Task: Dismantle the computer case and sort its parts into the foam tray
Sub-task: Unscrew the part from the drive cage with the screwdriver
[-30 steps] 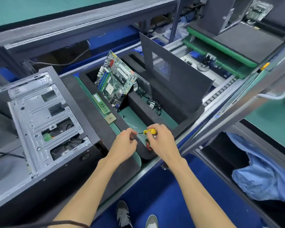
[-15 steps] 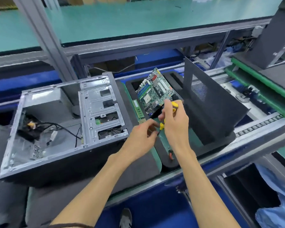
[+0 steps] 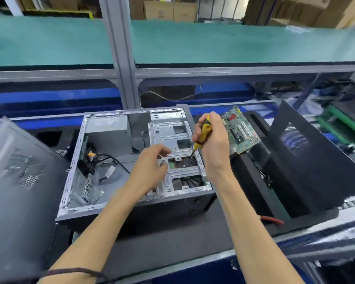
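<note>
At the centre of the frame we see the computer case (image 3: 119, 160) lying on its side with its open face upward, resting on a dark mat. Its silver drive cage (image 3: 175, 152) fills the right part of the opening, a grey power supply (image 3: 108, 129) sits in the upper left corner of it, and loose black cables (image 3: 109, 160) trail across the floor of the case.

Our right hand (image 3: 212, 144) is above the drive cage, fingers wrapped tight around the yellow-and-black handle of a screwdriver (image 3: 202, 136). The shaft slants down and to the left, and its tip is at a dark cut-out in the cage; we cannot tell whether it touches a screw.

Our left hand (image 3: 152, 167) hovers over the left edge of the cage, just beside the screwdriver tip, its fingers loosely curled and slightly apart, gripping nothing that we can make out.

Right of the case lies the black foam tray (image 3: 252, 175). A green motherboard (image 3: 241, 132) stands tilted in one of its slots, partly behind our right hand, and a dark side panel (image 3: 307, 160) with a mesh vent leans upright along the tray's right side. A red-handled tool (image 3: 272, 219) lies at the tray's lower edge. At the left of the frame a second grey panel (image 3: 19, 181) appears blurred.
</note>
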Demonstrator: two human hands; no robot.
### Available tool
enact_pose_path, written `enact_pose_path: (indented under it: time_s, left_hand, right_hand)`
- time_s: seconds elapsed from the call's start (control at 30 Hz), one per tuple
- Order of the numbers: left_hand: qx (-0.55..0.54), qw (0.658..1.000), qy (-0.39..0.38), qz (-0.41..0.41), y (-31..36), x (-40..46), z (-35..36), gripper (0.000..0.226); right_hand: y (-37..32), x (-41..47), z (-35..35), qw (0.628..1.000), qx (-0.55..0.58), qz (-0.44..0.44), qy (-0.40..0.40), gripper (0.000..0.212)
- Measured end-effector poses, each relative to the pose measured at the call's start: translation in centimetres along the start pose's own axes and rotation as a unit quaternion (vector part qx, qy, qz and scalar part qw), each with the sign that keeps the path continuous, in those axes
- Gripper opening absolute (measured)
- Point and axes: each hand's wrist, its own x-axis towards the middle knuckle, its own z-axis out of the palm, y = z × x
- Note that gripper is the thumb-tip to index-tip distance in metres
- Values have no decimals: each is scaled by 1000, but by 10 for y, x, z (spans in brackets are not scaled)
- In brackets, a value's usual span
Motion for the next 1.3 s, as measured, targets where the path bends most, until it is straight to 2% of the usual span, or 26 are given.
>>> enact_pose_path:
  time_s: [0.17, 0.3, 0.5, 0.67, 0.87, 1.0, 1.17, 1.3]
  left_hand:
    - [69, 995, -30, 69, -41, 25, 6, 38]
    - [24, 993, -37, 110, -56, 33, 10, 37]
    - [-7, 991, -33, 133, -67, 32, 14, 48]
    - [8, 992, -2, 122, -74, 29, 16, 49]
    - [6, 992, 2, 127, -76, 27, 13, 33]
    - [2, 992, 2, 130, -76, 26, 12, 30]
    - [-11, 992, -8, 124, -75, 26, 12, 30]
    - [-20, 992, -11, 121, -72, 24, 10, 28]
  right_hand:
    - [19, 17, 20, 999, -29, -4, 27, 29]
    - [29, 24, 28, 998, -52, -12, 31, 24]
    - [40, 27, 34, 999, -38, -4, 33, 21]
    - [47, 27, 42, 999, 19, 2, -27, 26]
    - [53, 29, 47, 998, 35, 23, -55, 28]
    - [52, 33, 50, 996, 20, 37, -82, 27]
    - [52, 35, 59, 981, -45, 27, -185, 34]
    - [55, 39, 60, 982, -39, 48, -177, 35]
